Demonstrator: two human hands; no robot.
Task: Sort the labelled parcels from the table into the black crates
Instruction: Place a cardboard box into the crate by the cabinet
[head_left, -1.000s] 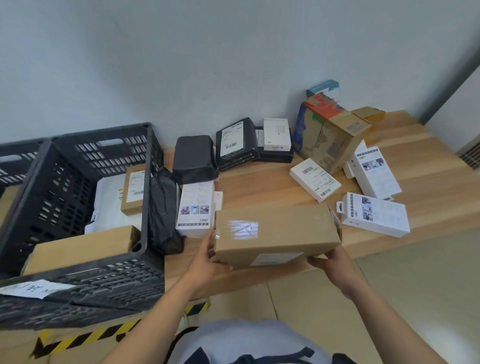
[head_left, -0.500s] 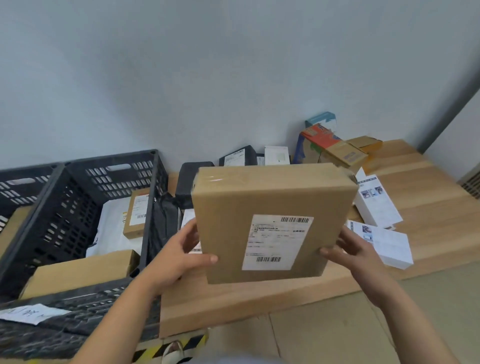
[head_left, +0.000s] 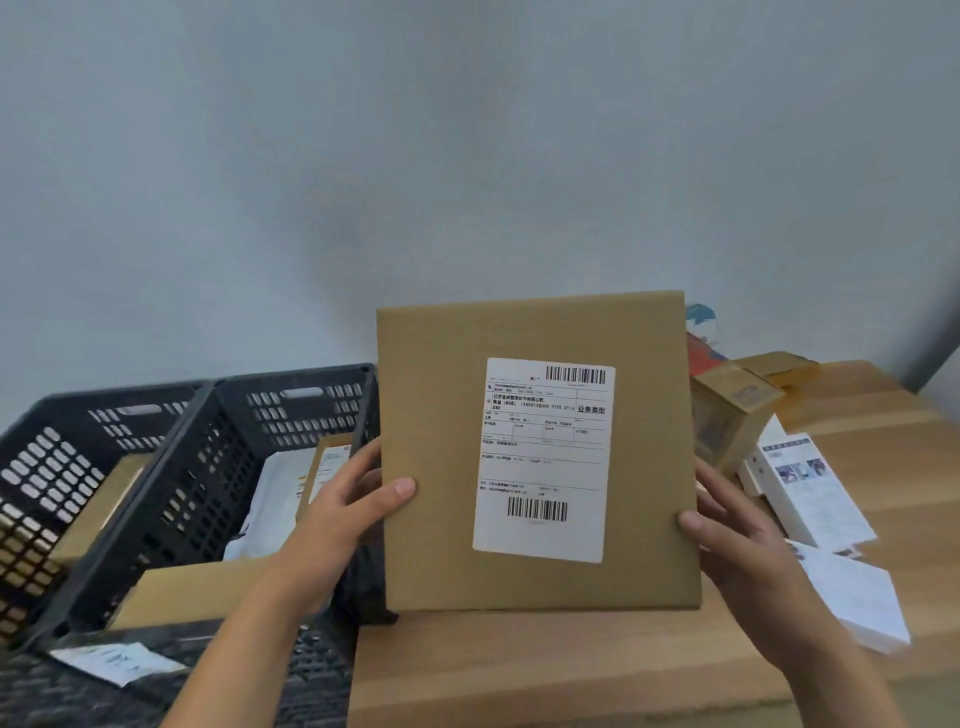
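I hold a flat brown cardboard parcel (head_left: 431, 452) upright in front of me, its white shipping label (head_left: 543, 460) with barcodes facing me. My left hand (head_left: 343, 514) grips its left edge, thumb on the front. My right hand (head_left: 743, 540) grips the right edge. The parcel's bottom edge is close to the wooden table (head_left: 571, 670); I cannot tell whether it touches. A black crate (head_left: 218, 415) stands to the left and holds a brown box (head_left: 197, 587), a white bag (head_left: 275, 499) and a small labelled box. The parcel hides most of the table behind it.
A second black crate (head_left: 57, 452) sits at the far left with a brown box inside. White boxes (head_left: 810, 488) and small brown cartons (head_left: 737, 410) lie on the table to the right. A black bag (head_left: 363, 587) hangs between crate and table. A grey wall rises behind.
I have lifted the parcel off the table and tipped it upright, so its label now faces me squarely. My view has risen towards the wall.
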